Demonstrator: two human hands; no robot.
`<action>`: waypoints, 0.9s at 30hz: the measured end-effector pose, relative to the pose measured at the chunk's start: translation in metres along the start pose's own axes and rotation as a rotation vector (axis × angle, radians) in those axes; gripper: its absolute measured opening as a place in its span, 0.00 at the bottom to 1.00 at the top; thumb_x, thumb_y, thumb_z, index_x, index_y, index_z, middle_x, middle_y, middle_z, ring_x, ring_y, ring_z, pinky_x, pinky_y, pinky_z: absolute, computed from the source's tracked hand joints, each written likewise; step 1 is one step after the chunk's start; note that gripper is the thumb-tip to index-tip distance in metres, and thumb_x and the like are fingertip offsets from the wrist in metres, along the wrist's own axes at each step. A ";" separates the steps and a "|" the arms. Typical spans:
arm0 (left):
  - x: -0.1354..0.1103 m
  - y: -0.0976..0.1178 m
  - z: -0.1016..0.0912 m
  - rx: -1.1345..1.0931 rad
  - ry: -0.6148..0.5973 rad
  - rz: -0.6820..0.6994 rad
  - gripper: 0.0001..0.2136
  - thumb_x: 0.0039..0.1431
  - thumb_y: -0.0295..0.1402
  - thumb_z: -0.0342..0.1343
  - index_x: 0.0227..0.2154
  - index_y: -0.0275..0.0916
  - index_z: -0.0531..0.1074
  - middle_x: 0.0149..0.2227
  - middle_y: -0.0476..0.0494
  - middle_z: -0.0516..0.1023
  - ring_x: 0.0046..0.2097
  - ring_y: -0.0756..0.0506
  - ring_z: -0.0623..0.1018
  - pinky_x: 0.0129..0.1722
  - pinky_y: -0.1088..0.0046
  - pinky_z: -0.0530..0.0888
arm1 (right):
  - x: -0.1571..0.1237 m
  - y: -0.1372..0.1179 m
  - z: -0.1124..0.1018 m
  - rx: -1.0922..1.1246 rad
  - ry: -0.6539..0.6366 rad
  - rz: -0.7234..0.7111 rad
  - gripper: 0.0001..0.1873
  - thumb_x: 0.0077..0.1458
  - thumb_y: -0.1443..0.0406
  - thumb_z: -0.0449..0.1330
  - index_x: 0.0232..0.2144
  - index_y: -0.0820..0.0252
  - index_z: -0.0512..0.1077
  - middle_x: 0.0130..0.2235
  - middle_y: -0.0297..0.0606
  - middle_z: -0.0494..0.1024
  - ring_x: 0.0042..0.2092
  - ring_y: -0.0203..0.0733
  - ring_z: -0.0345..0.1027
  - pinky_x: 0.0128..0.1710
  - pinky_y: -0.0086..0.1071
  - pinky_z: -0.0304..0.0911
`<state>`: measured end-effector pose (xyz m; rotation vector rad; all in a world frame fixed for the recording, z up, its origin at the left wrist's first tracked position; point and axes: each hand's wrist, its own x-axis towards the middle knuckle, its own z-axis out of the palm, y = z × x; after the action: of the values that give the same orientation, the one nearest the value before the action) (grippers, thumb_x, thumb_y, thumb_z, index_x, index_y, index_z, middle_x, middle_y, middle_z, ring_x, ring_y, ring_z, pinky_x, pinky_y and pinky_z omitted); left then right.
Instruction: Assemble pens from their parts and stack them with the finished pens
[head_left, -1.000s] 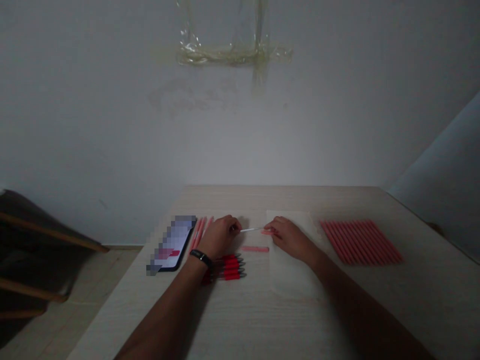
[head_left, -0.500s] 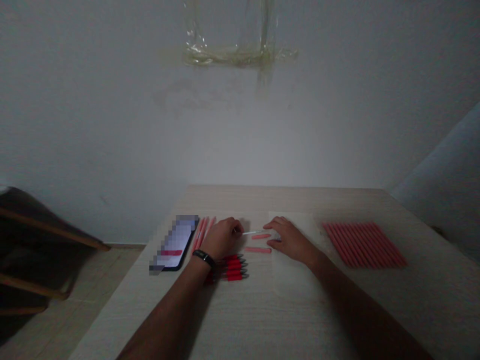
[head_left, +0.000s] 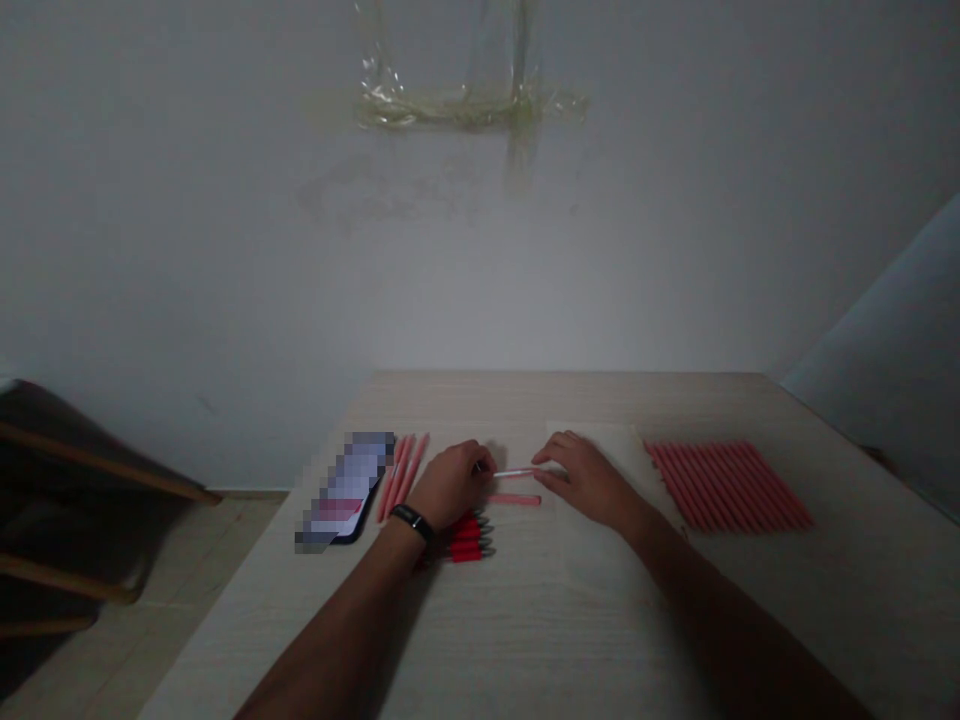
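Observation:
My left hand grips a thin white pen refill in its fingertips, pointing right. The refill's far end reaches the gap between the thumb and forefinger of my right hand, whose fingers are apart. A short pink tube seems to sit in line on that end, but it is too small to be sure. Just below lies a pink pen barrel. Several red pen parts with dark tips lie under my left wrist, partly hidden by it.
A pixelated phone and several pink barrels lie left on the pale wooden table. My right hand rests on a white sheet. A neat row of pink barrels lies right.
My left hand has moved slightly right with the refill. The short pink piece that lay loose above the barrel no longer shows apart from the refill. My right hand sits closer to the refill's end.

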<state>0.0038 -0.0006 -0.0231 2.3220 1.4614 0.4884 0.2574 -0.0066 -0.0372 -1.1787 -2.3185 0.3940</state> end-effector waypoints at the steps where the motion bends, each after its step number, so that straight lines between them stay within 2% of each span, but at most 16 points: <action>1: 0.000 0.001 0.000 -0.007 -0.003 0.004 0.08 0.56 0.24 0.55 0.35 0.40 0.77 0.38 0.43 0.80 0.39 0.45 0.77 0.37 0.73 0.69 | 0.001 -0.003 0.000 -0.012 -0.002 -0.010 0.06 0.64 0.62 0.60 0.39 0.57 0.75 0.41 0.39 0.76 0.47 0.44 0.67 0.50 0.39 0.60; 13: 0.001 0.001 0.004 -0.013 -0.009 0.040 0.07 0.57 0.25 0.55 0.34 0.40 0.77 0.37 0.45 0.79 0.38 0.46 0.76 0.38 0.73 0.68 | 0.001 -0.007 -0.001 -0.024 -0.005 -0.056 0.05 0.63 0.64 0.60 0.36 0.58 0.76 0.38 0.38 0.76 0.44 0.43 0.67 0.48 0.37 0.61; 21: 0.001 -0.006 0.002 0.041 0.000 0.000 0.07 0.58 0.26 0.55 0.34 0.41 0.77 0.37 0.45 0.79 0.39 0.45 0.76 0.37 0.73 0.68 | -0.003 0.009 -0.010 -0.081 0.073 -0.005 0.02 0.59 0.69 0.63 0.33 0.58 0.75 0.36 0.37 0.76 0.42 0.43 0.68 0.45 0.36 0.61; 27: 0.001 0.001 0.010 0.017 -0.009 0.024 0.06 0.57 0.27 0.57 0.34 0.41 0.78 0.38 0.45 0.78 0.40 0.45 0.76 0.40 0.73 0.68 | -0.003 0.013 -0.010 -0.090 0.086 0.003 0.03 0.57 0.70 0.64 0.32 0.57 0.75 0.35 0.36 0.76 0.41 0.43 0.68 0.43 0.35 0.61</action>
<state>0.0095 -0.0013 -0.0312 2.3544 1.4397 0.4731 0.2731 -0.0013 -0.0362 -1.2176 -2.2817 0.2370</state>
